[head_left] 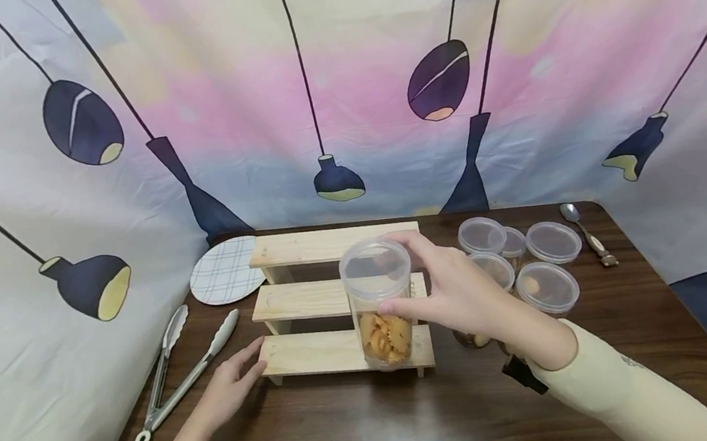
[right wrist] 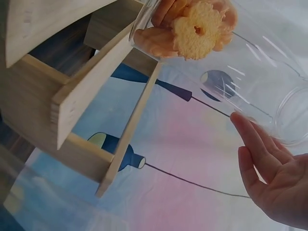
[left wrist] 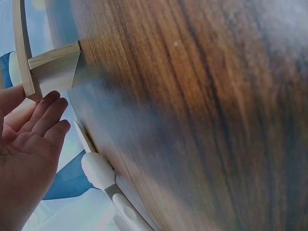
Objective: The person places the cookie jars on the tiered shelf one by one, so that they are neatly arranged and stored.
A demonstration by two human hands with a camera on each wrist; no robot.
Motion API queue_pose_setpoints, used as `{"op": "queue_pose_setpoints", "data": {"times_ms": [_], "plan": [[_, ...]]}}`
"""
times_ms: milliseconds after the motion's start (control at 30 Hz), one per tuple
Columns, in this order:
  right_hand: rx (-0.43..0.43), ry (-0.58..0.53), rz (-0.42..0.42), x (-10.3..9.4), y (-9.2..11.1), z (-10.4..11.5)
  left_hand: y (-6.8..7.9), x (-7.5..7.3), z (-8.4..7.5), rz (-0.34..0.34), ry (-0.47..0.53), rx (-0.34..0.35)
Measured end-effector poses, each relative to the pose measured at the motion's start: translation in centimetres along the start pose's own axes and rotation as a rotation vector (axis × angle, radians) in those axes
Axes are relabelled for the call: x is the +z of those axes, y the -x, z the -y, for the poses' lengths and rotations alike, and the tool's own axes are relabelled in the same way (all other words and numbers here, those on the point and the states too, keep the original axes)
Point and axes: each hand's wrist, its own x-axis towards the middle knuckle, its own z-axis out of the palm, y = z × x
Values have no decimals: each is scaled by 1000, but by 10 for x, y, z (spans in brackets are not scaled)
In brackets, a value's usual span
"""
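Observation:
My right hand [head_left: 446,286] grips a tall clear plastic jar [head_left: 366,277] near its top, thumb on the near side. Crinkled golden cookies [head_left: 386,337] fill its lower part, and a translucent lid closes it. In the head view the jar overlaps the right part of a three-step wooden rack [head_left: 316,352]. The right wrist view has the cookies [right wrist: 197,29] at the jar's bottom, beside the rack's steps [right wrist: 91,86]. My left hand [head_left: 231,383] holds the left end of the lowest step, its thumb and fingers [left wrist: 50,113] around the board's corner.
Several lidded clear jars [head_left: 552,241] stand right of the rack, and a spoon [head_left: 588,234] lies beyond them. At left are metal tongs [head_left: 182,385] with pale tips and a white checked oval mat [head_left: 225,271]. A printed cloth [head_left: 235,103] hangs behind the dark wooden table [head_left: 365,437].

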Motion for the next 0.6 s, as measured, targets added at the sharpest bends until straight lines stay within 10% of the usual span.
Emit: {"op": "queue_pose_setpoints", "data": {"times_ms": [600], "plan": [[26, -45, -69, 10, -71, 11, 1, 1, 3, 3, 19, -15]]}}
